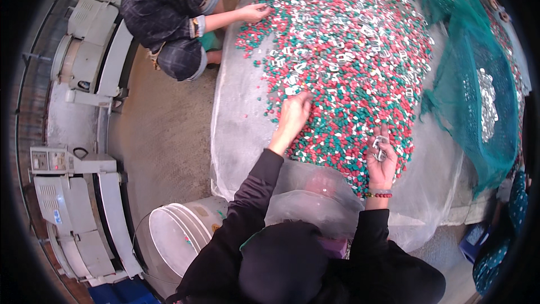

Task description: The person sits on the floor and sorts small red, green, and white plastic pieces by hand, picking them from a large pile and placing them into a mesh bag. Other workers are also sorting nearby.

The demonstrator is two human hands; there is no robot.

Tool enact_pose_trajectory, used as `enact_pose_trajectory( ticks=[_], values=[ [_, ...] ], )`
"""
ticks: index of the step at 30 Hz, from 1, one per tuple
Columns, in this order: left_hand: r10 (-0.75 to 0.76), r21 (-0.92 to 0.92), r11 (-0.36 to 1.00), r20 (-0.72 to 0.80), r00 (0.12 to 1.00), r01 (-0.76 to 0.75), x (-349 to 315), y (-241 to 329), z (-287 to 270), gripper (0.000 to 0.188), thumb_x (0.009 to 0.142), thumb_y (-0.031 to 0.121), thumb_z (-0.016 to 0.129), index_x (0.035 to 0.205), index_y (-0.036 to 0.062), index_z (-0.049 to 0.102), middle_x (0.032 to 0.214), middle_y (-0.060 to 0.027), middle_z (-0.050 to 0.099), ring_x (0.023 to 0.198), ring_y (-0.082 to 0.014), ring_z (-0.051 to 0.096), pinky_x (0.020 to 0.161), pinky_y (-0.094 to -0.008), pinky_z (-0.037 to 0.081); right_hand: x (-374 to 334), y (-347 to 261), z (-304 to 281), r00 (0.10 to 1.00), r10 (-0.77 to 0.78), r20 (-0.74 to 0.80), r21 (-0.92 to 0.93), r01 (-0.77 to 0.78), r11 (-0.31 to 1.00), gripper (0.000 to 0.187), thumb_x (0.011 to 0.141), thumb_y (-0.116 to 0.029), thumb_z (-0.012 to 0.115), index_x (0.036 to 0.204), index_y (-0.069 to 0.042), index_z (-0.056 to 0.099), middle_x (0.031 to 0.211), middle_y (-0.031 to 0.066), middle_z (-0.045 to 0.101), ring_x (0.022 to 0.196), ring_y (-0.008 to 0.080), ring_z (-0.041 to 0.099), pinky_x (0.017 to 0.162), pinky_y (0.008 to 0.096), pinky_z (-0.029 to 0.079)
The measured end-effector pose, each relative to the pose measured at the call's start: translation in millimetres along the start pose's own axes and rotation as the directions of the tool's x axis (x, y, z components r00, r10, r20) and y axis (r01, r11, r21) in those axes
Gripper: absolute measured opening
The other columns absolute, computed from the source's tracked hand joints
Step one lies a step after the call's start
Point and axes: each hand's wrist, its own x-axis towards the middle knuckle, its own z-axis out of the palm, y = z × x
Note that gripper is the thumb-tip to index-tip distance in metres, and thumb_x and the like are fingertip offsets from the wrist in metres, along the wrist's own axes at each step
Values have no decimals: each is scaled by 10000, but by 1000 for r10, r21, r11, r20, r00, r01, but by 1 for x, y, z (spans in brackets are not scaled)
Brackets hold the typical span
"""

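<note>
White pieces (379, 145) are being held in the right hand (381, 161). The mixed pile (343, 107) is being touched by the left hand (294, 115), its grip unclear.

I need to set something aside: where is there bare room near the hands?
Left of the left hand, the pale sheet is mostly bare out to its left edge. A strip is also open between the coloured pieces and the netted teal basket. Crowded: around the right hand.
</note>
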Motion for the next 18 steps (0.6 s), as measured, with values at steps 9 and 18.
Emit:
enact_pose_trajectory(
  ticks=[9,18],
  values=[
    [-176,242,960,139,974,139,51,-66,-7,223,781,147,707,905,-27,644,888,-260,638,847,-399,630,761,-451,505,2,11,-1,999,17,-31,-83,-19,996,224,972,-185,499,1073,5,560,1060,167,574,857,274,575,547,263,517],
    [-206,-881,215,382,901,422,25,-7,-37,157,859,109,565,1001,42,555,859,-65,613,761,-188,622,548,-270,497,3,19,11,999,21,-45,-152,-28,988,224,928,-124,521,1114,1,519,1000,146,545,835,245,554,551,260,518]
  ],
)
